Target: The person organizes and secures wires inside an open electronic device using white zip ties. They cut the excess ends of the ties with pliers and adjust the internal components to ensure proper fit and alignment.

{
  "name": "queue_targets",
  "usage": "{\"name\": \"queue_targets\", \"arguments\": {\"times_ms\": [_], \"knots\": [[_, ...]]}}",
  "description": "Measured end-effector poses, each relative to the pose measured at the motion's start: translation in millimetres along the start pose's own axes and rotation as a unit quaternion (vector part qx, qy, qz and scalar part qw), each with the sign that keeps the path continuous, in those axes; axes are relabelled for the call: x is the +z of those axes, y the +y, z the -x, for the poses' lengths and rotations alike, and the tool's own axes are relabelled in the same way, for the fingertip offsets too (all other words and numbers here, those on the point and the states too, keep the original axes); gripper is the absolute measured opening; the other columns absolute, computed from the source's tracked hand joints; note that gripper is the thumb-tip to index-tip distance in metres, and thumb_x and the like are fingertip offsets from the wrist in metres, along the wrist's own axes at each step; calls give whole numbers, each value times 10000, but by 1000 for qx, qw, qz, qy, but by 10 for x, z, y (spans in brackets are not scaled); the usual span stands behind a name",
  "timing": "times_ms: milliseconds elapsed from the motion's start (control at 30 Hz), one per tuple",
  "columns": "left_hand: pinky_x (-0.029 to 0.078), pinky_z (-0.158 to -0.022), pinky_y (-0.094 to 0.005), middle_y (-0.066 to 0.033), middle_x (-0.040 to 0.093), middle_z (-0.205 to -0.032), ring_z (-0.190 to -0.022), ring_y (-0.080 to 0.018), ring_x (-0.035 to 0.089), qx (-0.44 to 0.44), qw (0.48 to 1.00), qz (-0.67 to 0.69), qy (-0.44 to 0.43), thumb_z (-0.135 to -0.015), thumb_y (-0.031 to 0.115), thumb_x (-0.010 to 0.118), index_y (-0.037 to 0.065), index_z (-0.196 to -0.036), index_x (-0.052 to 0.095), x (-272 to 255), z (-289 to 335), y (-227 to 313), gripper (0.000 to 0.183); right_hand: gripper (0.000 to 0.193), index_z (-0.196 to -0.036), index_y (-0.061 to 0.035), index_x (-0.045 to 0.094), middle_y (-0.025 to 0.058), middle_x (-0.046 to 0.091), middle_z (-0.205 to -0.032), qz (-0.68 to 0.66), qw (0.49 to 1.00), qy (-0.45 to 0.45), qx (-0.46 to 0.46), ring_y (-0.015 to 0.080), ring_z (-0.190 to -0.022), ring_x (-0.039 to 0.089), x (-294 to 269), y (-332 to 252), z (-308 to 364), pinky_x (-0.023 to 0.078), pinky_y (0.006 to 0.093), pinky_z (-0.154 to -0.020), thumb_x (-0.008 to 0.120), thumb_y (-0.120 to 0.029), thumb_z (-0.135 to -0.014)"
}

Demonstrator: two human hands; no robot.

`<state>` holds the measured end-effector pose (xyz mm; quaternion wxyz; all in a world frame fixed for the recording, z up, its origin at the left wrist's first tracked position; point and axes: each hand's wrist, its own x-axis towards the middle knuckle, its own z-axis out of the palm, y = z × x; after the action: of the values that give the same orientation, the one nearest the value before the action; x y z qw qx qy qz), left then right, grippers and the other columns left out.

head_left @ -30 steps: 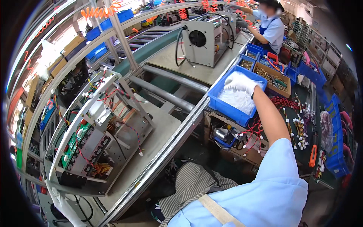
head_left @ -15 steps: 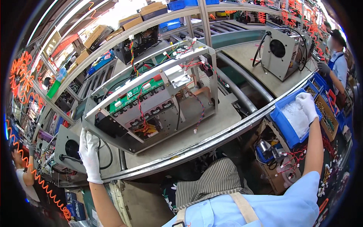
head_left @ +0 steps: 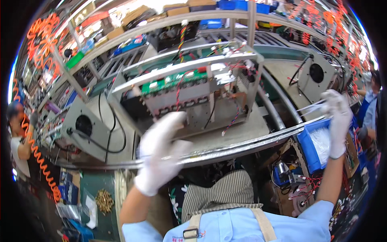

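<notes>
The right hand, in a white knitted glove, is at three o'clock of the view, with its fingers closed together on some thin white plastic strips, which point toward nine o'clock. Below this hand is a rectangular blue plastic bin with white content. The left hand, in a similar glove, is at seven to eight o'clock, blurred, with thumb and fingers apart. Just beyond it, toward one o'clock, stands a grey metal open-frame chassis; whether they touch, I cannot tell.
</notes>
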<state>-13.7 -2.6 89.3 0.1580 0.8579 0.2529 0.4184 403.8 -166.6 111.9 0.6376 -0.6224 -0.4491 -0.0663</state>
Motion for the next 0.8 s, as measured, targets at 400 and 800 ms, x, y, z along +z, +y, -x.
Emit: {"name": "queue_targets", "arguments": {"times_ms": [400, 800], "knots": [[407, -598, -188, -47, 601, -1036, -649, -45, 491, -349, 672, 566, -326, -999, 348, 520, 44, -1320, 494, 747, 952, -413, 443, 319, -1133, -27, 640, 154, 684, -936, -145, 831, -520, -136, 308, -864, 673, 1991, -543, 1364, 542, 358, -753, 634, -41, -815], [438, -679, -195, -29, 580, -852, -686, -53, 512, -355, 705, 510, -342, -1005, 287, 498, -24, -1205, 560, 777, 814, -388, 375, 204, -939, -71, 678, 146, 682, -809, 126, 803, -536, -227, 326, -740, 662, 1896, -435, 1117, 529, 387, -650, 577, -248, -934]]}}
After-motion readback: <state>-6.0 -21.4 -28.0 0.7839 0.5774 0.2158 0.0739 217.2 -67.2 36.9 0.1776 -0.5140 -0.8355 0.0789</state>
